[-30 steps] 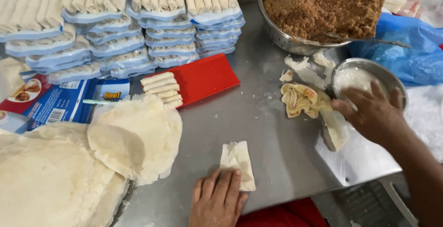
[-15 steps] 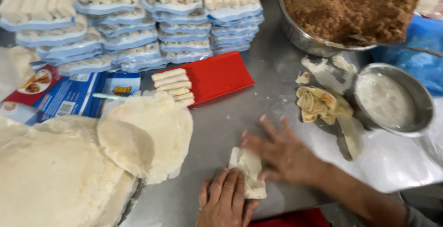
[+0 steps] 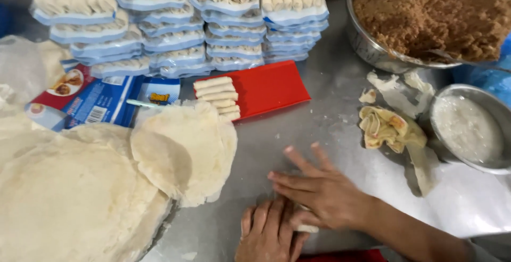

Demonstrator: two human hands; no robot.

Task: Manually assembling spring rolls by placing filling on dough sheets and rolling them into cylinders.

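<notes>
My left hand (image 3: 269, 232) lies flat on the steel table near the front edge, fingers together. My right hand (image 3: 319, 190) rests partly over it, fingers spread, pressing on a small pale roll (image 3: 306, 226) of which only the end shows between the two hands. To the left lies a loose stack of thin round wrappers (image 3: 183, 153). A red tray (image 3: 269, 86) behind holds several finished rolls (image 3: 218, 97).
Stacked trays of rolls (image 3: 181, 22) line the back. A big steel bowl of brown filling (image 3: 431, 11) stands at the back right, and a small bowl of white paste (image 3: 468, 129) beside torn wrapper scraps (image 3: 386, 129). Blue and red packaging (image 3: 96, 105) lies at left.
My right hand has come from the paste bowl across to the folded wrapper by my left hand. Both hands now cover it, and it shows as a roll.
</notes>
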